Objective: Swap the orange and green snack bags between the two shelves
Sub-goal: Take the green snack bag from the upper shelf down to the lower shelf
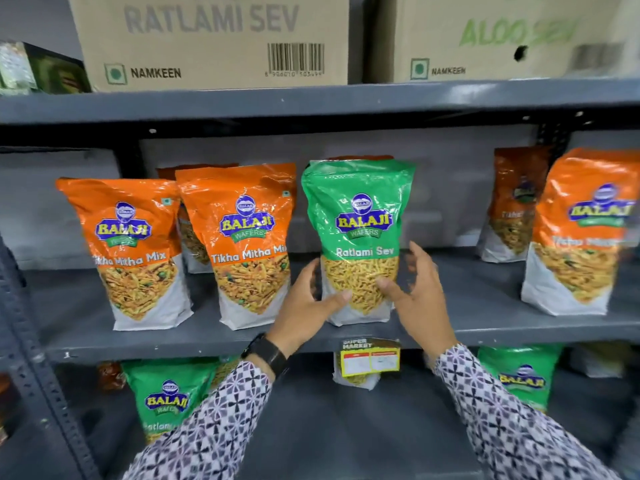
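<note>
so the green Ratlami Sev bag (358,237) is standing upright on the middle shelf (485,327), close to its front edge and roughly mid-width, with both hands on its lower half. left hand (308,303) wraps the bag's left side, thumb across the front, and the right hand (415,289) has its thumb on the front with the fingers spread loosely off the right side, so more of a light hold than a firm grip. Orange Tikha Mitha Mix bags sit left of it (249,244) and (135,251), another orange bag (575,233) toward the shelf's right end. On the lower shelf (311,427) there are green bags at left (166,396) and right (519,375). Cardboard boxes (214,39) up top
</note>
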{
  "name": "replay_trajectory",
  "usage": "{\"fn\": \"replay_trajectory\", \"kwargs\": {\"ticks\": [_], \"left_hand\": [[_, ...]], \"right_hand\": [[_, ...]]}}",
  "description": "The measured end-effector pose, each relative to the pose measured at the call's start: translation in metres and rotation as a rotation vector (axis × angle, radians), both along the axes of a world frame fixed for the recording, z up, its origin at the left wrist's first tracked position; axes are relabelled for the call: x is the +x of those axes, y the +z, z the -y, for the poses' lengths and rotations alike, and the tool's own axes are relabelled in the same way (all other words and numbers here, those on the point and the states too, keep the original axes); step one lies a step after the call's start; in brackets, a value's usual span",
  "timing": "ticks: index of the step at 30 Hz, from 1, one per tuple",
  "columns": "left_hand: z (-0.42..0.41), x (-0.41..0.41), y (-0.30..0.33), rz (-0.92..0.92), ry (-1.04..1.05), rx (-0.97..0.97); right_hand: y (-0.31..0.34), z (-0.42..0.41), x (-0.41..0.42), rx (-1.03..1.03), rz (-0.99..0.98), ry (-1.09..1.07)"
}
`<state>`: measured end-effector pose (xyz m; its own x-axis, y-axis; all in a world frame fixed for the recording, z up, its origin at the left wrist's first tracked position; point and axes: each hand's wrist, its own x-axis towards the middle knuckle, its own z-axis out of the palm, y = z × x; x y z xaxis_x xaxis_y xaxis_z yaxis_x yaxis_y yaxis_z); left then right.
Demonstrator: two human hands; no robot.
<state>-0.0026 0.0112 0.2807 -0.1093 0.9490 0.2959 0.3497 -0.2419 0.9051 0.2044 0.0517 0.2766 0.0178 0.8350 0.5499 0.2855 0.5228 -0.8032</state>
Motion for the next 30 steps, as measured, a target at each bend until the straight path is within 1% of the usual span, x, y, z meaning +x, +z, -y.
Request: {"fn": "replay_trajectory", "kwargs": {"ticks": [2,4,9,15,19,23,27,30], "left_hand": [[-0.005,0.008,0.001,0.044,-0.016,0.012],[-0.005,0.013,0.002,0.058,0.0,0.046],[0.008,0.017,0.007,0.064,0.017,0.091],[0.055,0.025,0.008,0.035,0.037,0.183],[0.09,0.031,-0.012,0.041,0.041,0.197],[0.119,0.031,-0.053,0.047,0.03,0.132],[0.13,0.024,-0.108,0.041,0.021,-0.037],[0.128,0.019,-0.15,0.05,-0.005,-0.171]], "right_hand": [[-0.002,-0.008,0.002,-0.112,-0.035,0.108],[-0.004,-0.014,0.003,-0.158,-0.081,0.204],[0.0,-0.004,0.008,-0.123,-0.09,0.211],[0.003,0.051,0.026,-0.047,-0.107,0.243],[-0.013,0.09,0.04,-0.046,-0.103,0.27],[-0.049,0.116,0.048,-0.136,-0.049,0.287],[-0.1,0.126,0.051,-0.263,0.095,0.249],[-0.144,0.123,0.049,-0.379,0.166,0.249]]}}
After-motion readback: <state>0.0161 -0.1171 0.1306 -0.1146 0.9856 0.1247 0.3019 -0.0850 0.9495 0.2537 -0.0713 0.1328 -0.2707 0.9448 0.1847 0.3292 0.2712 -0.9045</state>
